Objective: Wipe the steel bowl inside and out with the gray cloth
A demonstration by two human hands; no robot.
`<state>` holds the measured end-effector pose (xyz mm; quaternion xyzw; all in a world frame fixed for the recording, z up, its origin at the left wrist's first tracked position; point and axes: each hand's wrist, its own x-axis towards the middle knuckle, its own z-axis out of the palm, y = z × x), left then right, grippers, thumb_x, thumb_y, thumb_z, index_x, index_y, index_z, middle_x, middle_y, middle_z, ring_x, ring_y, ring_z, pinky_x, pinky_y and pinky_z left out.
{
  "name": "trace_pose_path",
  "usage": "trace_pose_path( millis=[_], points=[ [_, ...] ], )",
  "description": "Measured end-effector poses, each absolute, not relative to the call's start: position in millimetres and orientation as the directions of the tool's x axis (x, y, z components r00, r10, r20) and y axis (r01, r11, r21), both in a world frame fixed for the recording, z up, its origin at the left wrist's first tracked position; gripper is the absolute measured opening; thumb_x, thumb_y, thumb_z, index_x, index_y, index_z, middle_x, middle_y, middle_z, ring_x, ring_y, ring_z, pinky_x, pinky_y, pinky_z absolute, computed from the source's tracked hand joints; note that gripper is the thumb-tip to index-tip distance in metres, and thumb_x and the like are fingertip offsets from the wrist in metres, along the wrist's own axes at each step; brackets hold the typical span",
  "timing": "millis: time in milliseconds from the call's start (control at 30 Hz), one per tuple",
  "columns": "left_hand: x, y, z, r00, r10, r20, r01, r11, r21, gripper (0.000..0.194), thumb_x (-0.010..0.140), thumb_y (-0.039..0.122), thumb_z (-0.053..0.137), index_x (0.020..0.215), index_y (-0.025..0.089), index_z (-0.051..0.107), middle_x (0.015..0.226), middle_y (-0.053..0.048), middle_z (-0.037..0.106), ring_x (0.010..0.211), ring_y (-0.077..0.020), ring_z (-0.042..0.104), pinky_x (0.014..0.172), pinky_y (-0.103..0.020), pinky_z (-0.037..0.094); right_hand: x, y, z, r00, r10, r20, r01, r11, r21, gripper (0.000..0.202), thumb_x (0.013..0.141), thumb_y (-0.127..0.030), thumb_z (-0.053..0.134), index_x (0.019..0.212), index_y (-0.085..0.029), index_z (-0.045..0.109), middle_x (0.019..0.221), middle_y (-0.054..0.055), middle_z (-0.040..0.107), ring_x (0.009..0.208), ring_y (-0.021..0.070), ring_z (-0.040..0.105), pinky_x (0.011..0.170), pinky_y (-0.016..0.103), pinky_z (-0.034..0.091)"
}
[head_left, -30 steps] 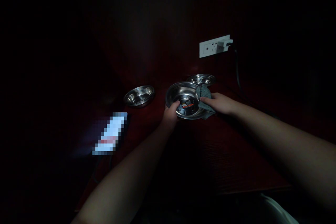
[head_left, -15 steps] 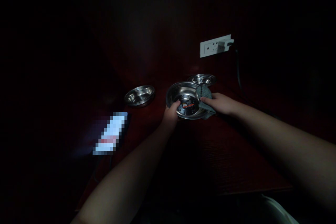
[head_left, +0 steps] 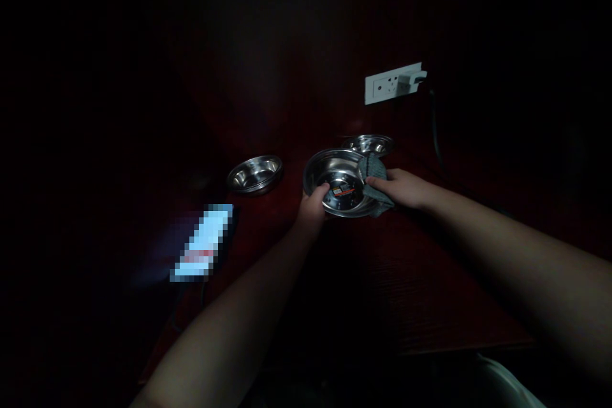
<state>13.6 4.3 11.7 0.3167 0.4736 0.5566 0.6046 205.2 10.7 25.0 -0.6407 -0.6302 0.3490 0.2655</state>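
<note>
A shiny metal bowl (head_left: pixel 342 169) with a small label on its inner bottom is held up between my hands, tilted toward me. My left hand (head_left: pixel 314 205) grips its left rim, thumb inside and the other fingers hidden beneath. On the right side, a grey-green cloth (head_left: pixel 375 172) is folded over the rim. My right hand (head_left: pixel 399 187) is closed on that cloth, pinching it against the bowl with the thumb on the inner side. Behind stands another metal bowl (head_left: pixel 368 144), partly covered by the held one. Further left, a metal bowl (head_left: pixel 255 173), perhaps stacked, rests on the table.
A lit phone (head_left: pixel 203 242), its screen blurred out, lies at the left with a cable near it. A white wall socket (head_left: pixel 393 84) with a plug in it is behind the dark red table (head_left: pixel 430 293). A dark cord (head_left: pixel 434 127) hangs at the right.
</note>
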Motion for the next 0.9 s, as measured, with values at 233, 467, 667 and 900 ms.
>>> trace_pose_path(
  millis=[233, 467, 667, 900],
  points=[
    [14.1, 5.3, 10.0, -0.070, 0.977, -0.202, -0.383, 0.161, 0.910, 0.052, 0.075, 0.022, 0.062, 0.125, 0.016, 0.052, 0.095, -0.011, 0.070, 0.073, -0.0226, 0.068, 0.061, -0.036, 0.056, 204.9, 10.4, 25.0, -0.037, 0.991, -0.128, 0.616, -0.078, -0.784, 0.043, 0.088, -0.049, 0.048, 0.099, -0.011, 0.064, 0.092, 0.015, 0.072, 0.070, 0.0206, 0.068, 0.061, 0.028, 0.052],
    [12.7, 4.1, 10.2, -0.067, 0.976, -0.209, -0.366, 0.171, 0.915, 0.052, 0.075, 0.024, 0.062, 0.125, 0.016, 0.051, 0.091, -0.010, 0.070, 0.071, -0.0227, 0.068, 0.061, -0.037, 0.056, 203.7, 8.3, 27.8, -0.035, 0.992, -0.118, 0.642, -0.068, -0.763, 0.041, 0.088, -0.049, 0.048, 0.097, -0.013, 0.065, 0.088, 0.013, 0.072, 0.069, 0.0194, 0.068, 0.060, 0.026, 0.051],
    [11.6, 6.6, 7.2, -0.057, 0.977, -0.206, -0.360, 0.172, 0.917, 0.054, 0.075, 0.025, 0.062, 0.127, 0.017, 0.050, 0.090, -0.010, 0.070, 0.067, -0.0214, 0.067, 0.060, -0.036, 0.056, 202.7, 7.5, 29.0, -0.025, 0.993, -0.111, 0.657, -0.068, -0.751, 0.040, 0.088, -0.049, 0.048, 0.096, -0.013, 0.065, 0.088, 0.012, 0.072, 0.069, 0.0190, 0.068, 0.061, 0.026, 0.051],
    [11.7, 5.6, 7.0, -0.067, 0.978, -0.196, -0.357, 0.160, 0.920, 0.053, 0.074, 0.026, 0.062, 0.125, 0.016, 0.051, 0.085, -0.009, 0.069, 0.066, -0.0220, 0.067, 0.060, -0.038, 0.056, 205.0, 10.6, 25.5, -0.043, 0.994, -0.096, 0.655, -0.045, -0.754, 0.042, 0.087, -0.050, 0.048, 0.096, -0.013, 0.066, 0.093, 0.014, 0.072, 0.072, 0.0206, 0.068, 0.064, 0.029, 0.053]
  ],
)
